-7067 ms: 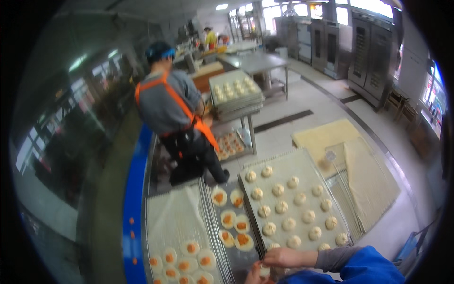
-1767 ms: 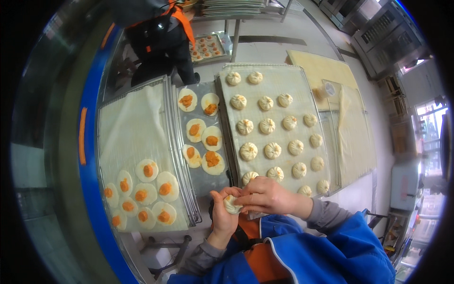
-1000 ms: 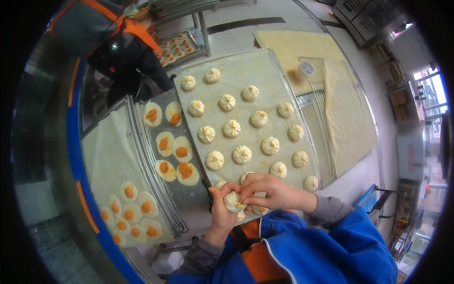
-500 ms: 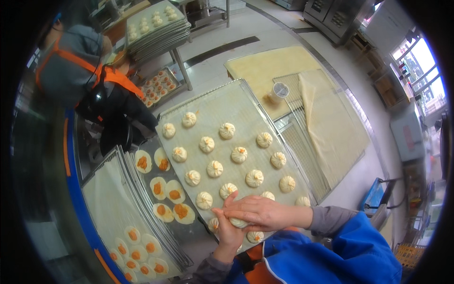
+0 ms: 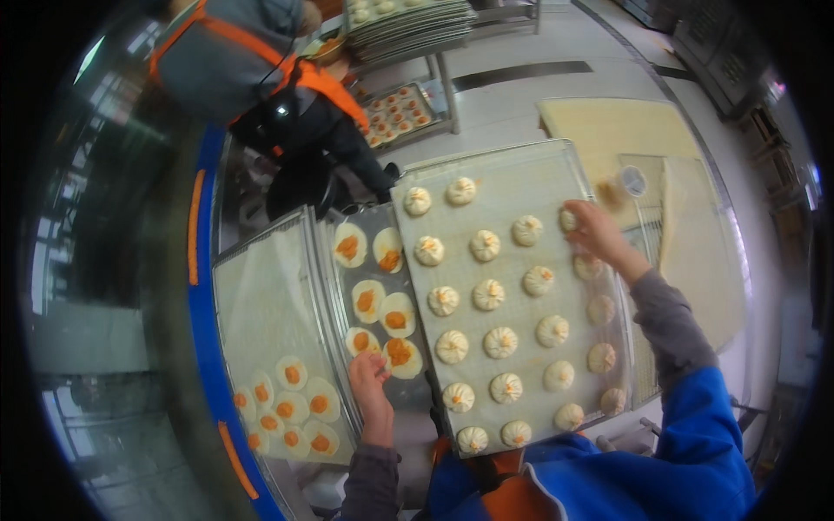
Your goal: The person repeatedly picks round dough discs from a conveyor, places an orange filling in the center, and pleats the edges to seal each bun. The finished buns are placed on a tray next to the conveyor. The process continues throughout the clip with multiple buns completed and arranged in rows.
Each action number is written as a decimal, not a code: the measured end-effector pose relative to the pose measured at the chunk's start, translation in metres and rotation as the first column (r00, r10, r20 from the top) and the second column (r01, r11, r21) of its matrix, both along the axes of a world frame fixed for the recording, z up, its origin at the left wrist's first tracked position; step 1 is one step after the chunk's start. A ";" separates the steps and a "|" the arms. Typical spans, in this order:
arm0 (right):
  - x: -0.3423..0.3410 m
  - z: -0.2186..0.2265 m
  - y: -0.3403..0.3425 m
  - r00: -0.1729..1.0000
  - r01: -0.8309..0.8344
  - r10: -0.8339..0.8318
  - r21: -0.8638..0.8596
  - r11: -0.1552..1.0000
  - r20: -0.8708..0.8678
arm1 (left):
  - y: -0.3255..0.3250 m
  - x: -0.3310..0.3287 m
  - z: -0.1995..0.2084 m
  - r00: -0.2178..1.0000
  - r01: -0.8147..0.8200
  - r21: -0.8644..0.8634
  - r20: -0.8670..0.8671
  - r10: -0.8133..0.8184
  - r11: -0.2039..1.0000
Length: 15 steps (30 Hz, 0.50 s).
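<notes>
My right hand [image 5: 596, 233] reaches to the far right part of a paper-lined tray [image 5: 512, 169]. Its fingers close round a pleated bun [image 5: 568, 219] at the tray's edge. Rows of similar buns, several with orange filling showing at the top, sit on the paper. My left hand [image 5: 372, 389] is over the dark metal surface left of the tray, fingers pinched at the near edge of a flat dough wrapper [image 5: 401, 358] topped with orange filling. Another filled wrapper [image 5: 360, 340] lies beside these fingers, with more wrappers [image 5: 368, 300] farther away.
At left, stacked trays [image 5: 261, 286] hold more filled wrappers at the near end. A co-worker [image 5: 261, 78] in an orange apron stands far left near a tray stack [image 5: 408, 39]. At right are a cloth-covered board [image 5: 608, 122], wire racks and a clear cup [image 5: 632, 181].
My hands were together round a bun over the tray's near part. They have parted: the right went far right with a bun, the left to the wrappers. The view has shifted left.
</notes>
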State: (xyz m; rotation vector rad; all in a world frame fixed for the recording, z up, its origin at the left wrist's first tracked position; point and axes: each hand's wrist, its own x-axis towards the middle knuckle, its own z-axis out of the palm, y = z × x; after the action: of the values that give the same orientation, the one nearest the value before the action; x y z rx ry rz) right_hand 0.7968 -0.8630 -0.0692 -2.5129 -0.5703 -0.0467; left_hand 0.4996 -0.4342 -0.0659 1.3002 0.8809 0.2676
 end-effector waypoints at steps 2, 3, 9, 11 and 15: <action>-0.006 0.015 0.004 0.994 0.079 -0.084 0.069 0.994 0.072 | 0.008 0.001 -0.028 0.982 -0.065 0.164 -0.166 0.092 0.984; -0.011 0.026 0.010 0.992 0.082 -0.090 0.096 0.992 0.086 | 0.013 -0.002 -0.037 0.970 -0.073 0.139 -0.221 0.103 0.988; -0.070 0.090 0.080 0.982 -0.144 0.167 0.236 0.961 -0.082 | 0.002 -0.020 -0.069 0.924 -0.120 -0.092 -0.373 0.078 0.989; -0.095 0.094 0.121 0.933 -0.305 0.343 0.263 0.915 -0.111 | 0.007 -0.017 -0.076 0.935 -0.092 -0.150 -0.352 0.034 0.984; -0.130 0.081 0.200 0.769 -0.575 0.626 0.290 0.765 -0.126 | 0.015 -0.003 -0.094 0.954 0.096 0.106 -0.293 -0.061 0.990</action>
State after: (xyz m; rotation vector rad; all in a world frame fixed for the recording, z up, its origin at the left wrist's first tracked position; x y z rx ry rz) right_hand 0.6666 -0.6632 0.0114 -1.9603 -1.1835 0.3783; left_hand 0.4969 -0.4191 -0.1596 1.5075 1.0692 0.0677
